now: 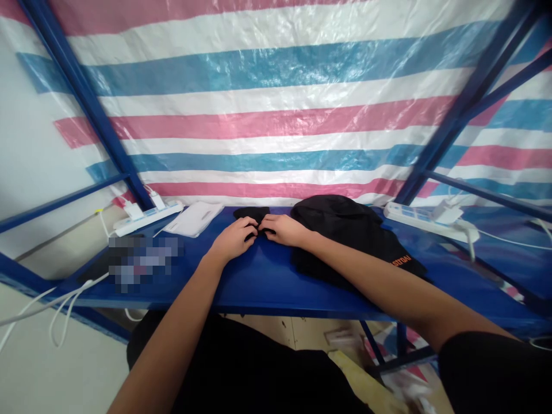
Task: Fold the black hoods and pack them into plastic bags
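Observation:
A small piece of black cloth (252,213) lies bunched on the blue shelf-like table, near its back edge. My left hand (235,237) closes its curled fingers on the left side of this cloth. From the right, my right hand (282,230) pinches it too, and the fingertips of both hands almost meet. What exactly the cloth is cannot be made out, since the fingers cover part of it. Beside my right hand, partly under my right forearm, spreads a larger black garment (345,221) with orange lettering near one corner.
The blue metal table (259,287) has posts at both sides. White papers (196,218) lie at the back left. Power strips with plugs and cables sit left (146,218) and right (431,221). A blurred-out patch covers something at left. Striped plastic sheeting (276,115) hangs behind.

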`<state>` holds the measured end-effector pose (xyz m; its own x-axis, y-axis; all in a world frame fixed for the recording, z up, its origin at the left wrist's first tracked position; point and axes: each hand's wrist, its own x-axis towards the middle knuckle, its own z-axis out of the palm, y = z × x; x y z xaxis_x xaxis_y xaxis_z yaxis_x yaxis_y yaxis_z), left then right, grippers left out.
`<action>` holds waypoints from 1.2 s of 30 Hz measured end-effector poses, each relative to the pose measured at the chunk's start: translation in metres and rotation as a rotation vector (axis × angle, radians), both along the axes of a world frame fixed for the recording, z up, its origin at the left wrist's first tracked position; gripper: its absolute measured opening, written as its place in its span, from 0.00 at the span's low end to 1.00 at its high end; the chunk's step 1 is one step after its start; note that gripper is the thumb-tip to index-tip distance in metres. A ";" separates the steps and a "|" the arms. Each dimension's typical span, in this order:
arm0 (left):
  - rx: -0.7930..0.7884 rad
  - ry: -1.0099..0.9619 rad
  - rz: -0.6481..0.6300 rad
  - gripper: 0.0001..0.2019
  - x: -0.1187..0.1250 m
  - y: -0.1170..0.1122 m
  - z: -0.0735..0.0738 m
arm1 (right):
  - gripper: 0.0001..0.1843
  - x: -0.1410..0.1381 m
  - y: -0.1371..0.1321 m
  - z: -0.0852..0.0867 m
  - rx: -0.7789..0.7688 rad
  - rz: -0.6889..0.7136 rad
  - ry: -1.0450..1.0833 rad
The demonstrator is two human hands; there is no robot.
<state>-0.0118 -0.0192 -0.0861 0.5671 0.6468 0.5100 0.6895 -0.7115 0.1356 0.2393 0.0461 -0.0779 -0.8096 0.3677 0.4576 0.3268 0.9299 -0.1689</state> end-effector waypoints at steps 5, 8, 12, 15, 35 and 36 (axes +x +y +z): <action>0.138 0.040 0.060 0.06 0.003 -0.007 0.006 | 0.14 -0.001 0.022 0.001 -0.385 -0.144 0.244; 0.212 0.110 0.113 0.11 0.008 -0.010 0.010 | 0.16 0.003 0.033 0.000 -0.727 -0.148 0.360; 0.267 0.172 0.164 0.12 0.016 -0.009 0.013 | 0.21 0.005 0.038 0.000 -0.952 -0.065 0.422; 0.249 0.178 0.177 0.12 0.018 -0.005 0.011 | 0.22 0.004 0.035 0.001 -0.939 -0.045 0.363; -0.262 -0.369 0.133 0.09 -0.001 0.005 0.006 | 0.18 0.011 0.021 0.009 -0.692 -0.058 0.276; -0.266 -0.386 0.135 0.09 -0.001 0.007 0.005 | 0.18 0.009 0.024 0.007 -0.750 -0.076 0.284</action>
